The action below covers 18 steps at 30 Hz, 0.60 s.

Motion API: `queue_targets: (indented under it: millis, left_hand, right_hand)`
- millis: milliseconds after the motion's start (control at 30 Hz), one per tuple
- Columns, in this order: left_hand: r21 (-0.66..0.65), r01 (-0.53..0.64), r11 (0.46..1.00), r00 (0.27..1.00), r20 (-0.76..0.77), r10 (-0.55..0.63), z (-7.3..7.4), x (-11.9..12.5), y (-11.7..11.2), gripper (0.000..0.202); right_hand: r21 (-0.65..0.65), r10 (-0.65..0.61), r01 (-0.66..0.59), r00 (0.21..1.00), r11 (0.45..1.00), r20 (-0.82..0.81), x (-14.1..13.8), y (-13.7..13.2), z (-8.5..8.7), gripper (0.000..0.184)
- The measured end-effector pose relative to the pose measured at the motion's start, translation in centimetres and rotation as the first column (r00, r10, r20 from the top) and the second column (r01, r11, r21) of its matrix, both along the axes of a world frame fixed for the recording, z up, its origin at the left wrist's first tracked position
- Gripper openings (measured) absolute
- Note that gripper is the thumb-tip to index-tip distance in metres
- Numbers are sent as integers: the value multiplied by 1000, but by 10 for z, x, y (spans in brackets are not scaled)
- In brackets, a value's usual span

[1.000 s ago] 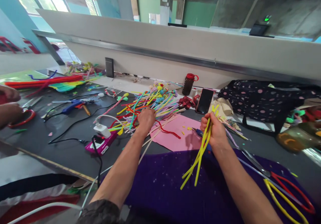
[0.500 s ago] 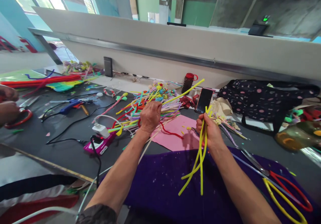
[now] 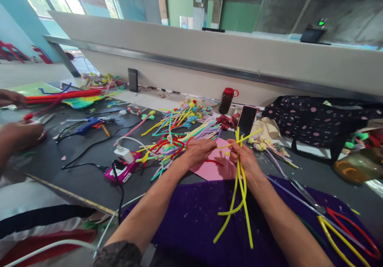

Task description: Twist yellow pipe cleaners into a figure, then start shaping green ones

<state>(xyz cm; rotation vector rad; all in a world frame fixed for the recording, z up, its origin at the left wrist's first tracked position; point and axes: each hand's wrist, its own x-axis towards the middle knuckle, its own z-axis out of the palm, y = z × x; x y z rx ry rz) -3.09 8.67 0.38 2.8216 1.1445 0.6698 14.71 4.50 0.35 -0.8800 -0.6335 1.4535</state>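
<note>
My right hand [image 3: 247, 159] is closed around several yellow pipe cleaners [image 3: 239, 187], whose long ends hang down over a dark purple cloth [image 3: 191, 211]. Another yellow pipe cleaner [image 3: 252, 135] runs crosswise between my hands, and the fingers of my left hand [image 3: 201, 152] are pinched on its left end. Under and behind the hands lies a pink sheet [image 3: 206, 172] with small yellow bits on it. A tangled pile of coloured pipe cleaners [image 3: 206, 130] spreads just beyond my left hand.
Scissors [image 3: 321, 209] lie at the right, a phone [image 3: 247, 119] and a bottle [image 3: 226, 101] behind. A purple power strip [image 3: 122, 173], cords and a blue glue gun [image 3: 88, 126] are left. A patterned bag [image 3: 317, 115] stands far right. Another person's hands [image 3: 22, 135] work at far left.
My left hand has come right and down, bringing its yellow pipe cleaner across the bunch in my right hand. The other person's hands have moved apart. The view has shifted slightly.
</note>
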Motion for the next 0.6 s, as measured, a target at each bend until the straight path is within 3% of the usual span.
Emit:
queue_targets:
  millis: [133, 300, 500, 600]
  left_hand:
    - [-78, -104, 992, 985, -146, 91, 0, -10, 9, 28]
    - [-127, -364, 923, 915, -231, 329, 4, -39, 26, 26]
    - [-247, -462, 852, 885, -187, 426, 7, -52, 30, 29]
    - [-128, -548, 827, 836, -57, 545, 7, -49, 30, 31]
  right_hand:
    - [56, -66, 65, 998, 996, 15, 6, 2, -1, 24]
    - [104, -196, 196, 981, 975, -13, 25, 5, 12, 21]
    - [98, -289, 290, 957, 952, -32, 44, 7, 24, 19]
    - [35, -287, 289, 957, 957, -42, 42, 7, 23, 18]
